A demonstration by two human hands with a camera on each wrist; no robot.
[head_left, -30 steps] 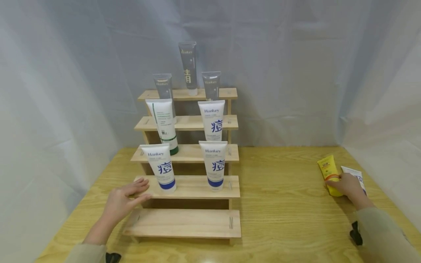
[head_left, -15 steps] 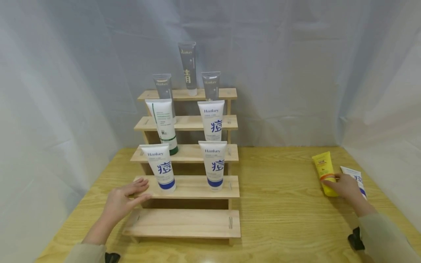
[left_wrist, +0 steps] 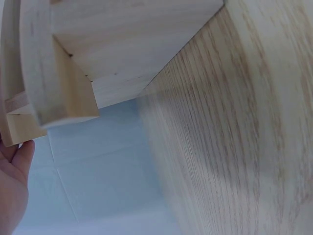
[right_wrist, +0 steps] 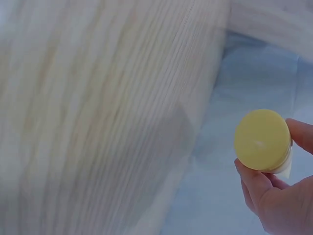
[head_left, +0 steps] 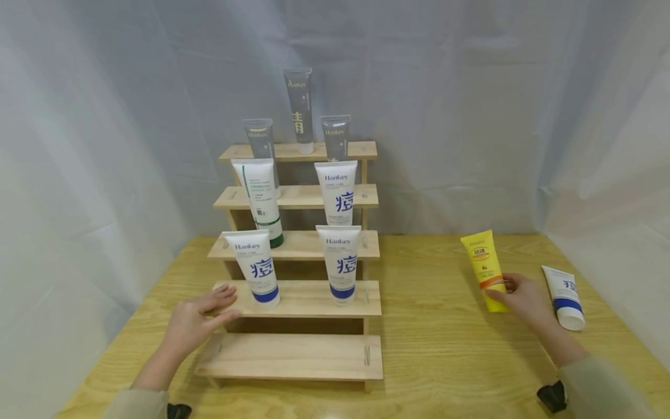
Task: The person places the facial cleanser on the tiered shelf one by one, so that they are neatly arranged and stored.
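My right hand (head_left: 528, 302) pinches a yellow squeeze tube (head_left: 481, 259) near its cap end, to the right of a stepped wooden display rack (head_left: 293, 356). The tube leans slightly left with its cap down. In the right wrist view, its round yellow cap (right_wrist: 261, 139) faces the camera, between thumb and fingers. My left hand (head_left: 196, 320) rests at the left end of the rack's second step from the bottom, fingers extended. The left wrist view has the fingertips (left_wrist: 24, 152) against the wooden edge of the rack.
A white tube with a blue band (head_left: 565, 294) lies on the wooden table (head_left: 445, 361) at the right. White tubes, one with green trim (head_left: 262, 195), and grey tubes (head_left: 300, 105) stand cap-down on the rack's upper steps. Pale sheeting (head_left: 455, 116) hangs behind and at both sides.
My right hand has moved left with the yellow tube, away from the white tube, which is now fully uncovered. The left hand and the rack have stayed in place.
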